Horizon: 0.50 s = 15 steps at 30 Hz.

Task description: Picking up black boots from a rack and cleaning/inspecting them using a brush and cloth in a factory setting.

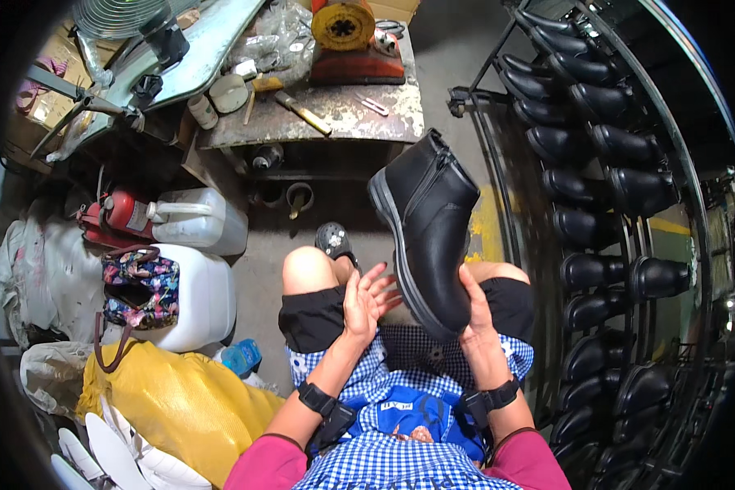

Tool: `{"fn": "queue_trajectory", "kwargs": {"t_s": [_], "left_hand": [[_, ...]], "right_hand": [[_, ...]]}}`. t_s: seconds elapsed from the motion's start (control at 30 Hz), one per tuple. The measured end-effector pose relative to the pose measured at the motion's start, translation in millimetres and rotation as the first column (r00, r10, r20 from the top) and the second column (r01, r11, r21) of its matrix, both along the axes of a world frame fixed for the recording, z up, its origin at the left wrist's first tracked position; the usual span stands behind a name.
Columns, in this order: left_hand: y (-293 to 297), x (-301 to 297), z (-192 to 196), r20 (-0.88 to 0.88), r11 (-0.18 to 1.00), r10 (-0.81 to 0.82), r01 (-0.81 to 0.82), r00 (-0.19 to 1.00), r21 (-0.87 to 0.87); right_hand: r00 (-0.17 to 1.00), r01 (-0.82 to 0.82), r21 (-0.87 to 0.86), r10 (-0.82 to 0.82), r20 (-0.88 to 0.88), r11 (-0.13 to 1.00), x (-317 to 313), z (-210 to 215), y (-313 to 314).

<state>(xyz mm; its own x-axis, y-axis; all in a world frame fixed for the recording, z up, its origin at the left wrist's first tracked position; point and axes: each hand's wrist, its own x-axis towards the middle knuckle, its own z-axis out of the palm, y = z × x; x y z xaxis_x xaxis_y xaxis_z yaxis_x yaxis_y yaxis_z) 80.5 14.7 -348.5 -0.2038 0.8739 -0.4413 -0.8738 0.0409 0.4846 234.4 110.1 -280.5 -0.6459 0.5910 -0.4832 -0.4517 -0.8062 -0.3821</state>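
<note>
I see my right hand (475, 304) gripping a black ankle boot (429, 227) by its toe end, fingers wrapped round the far side and thumb pressed on the upper. The boot stands tilted over my lap, shaft and side zip pointing away. My left hand (366, 299) is free, palm turned toward the sole, fingers spread, fingertips just beside the sole edge. Right of me, a rack (498, 98) carries rows of black boots. A cluttered workbench (359, 114) sits far ahead.
</note>
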Motion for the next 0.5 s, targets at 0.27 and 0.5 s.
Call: {"fn": "queue_trajectory", "kwargs": {"t_s": [0.27,0.5], "left_hand": [[-0.2,-0.4,3.0,-0.026,0.999,-0.033,0.032,0.999,-0.018],[7.4,0.3,5.9,-0.034,0.996,-0.061,0.059,0.998,-0.066]], "right_hand": [[0.996,0.086,0.129,-0.085,-0.009,0.988,-41.6,21.4,133.5],[0.989,0.141,0.274,-0.124,-0.075,0.951,-87.4,34.1,230.1]]}}
